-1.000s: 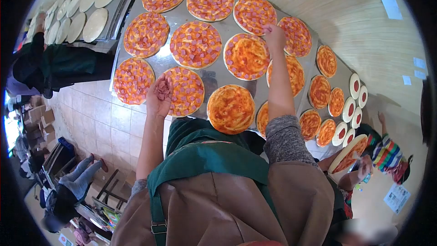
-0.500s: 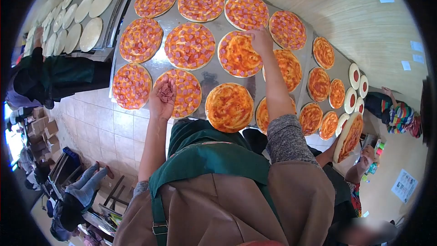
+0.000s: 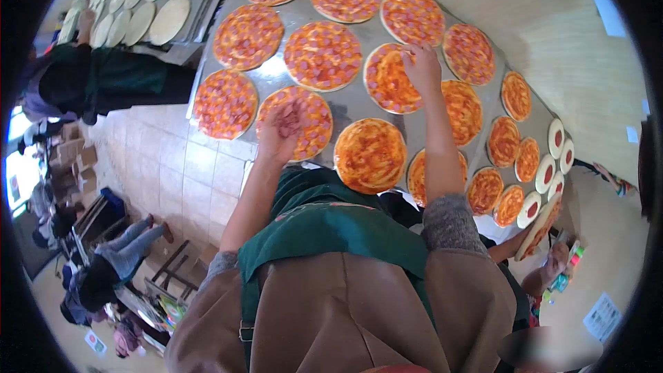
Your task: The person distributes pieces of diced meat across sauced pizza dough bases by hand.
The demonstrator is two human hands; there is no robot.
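My left hand (image 3: 274, 144) is palm up and cups a small heap of diced ham (image 3: 289, 121). It hovers over the lower part of a ham-topped pizza (image 3: 314, 114). My right hand (image 3: 424, 68) is above the upper right of a partly topped pizza (image 3: 387, 83), with ham pieces at its edge and bare sauce and cheese in the middle. Its fingers are bent together and point down; anything between them is too small to make out. Nearest me lies a pizza (image 3: 370, 155) with sauce and cheese only.
Several ham-topped pizzas (image 3: 323, 55) cover the left of the metal table (image 3: 338, 107). Rightward are sauced pizzas (image 3: 503, 141) and pale bases with red centres (image 3: 556, 138). At right, a co-worker's hand (image 3: 556, 260) is near a tilted pizza (image 3: 540, 230). Another person (image 3: 103, 83) works by plain bases (image 3: 169, 19).
The view has shifted, so the table appears farther right and slightly higher. My left hand still holds the ham, and my right hand remains over the same pizza, with its fingers slightly moved.
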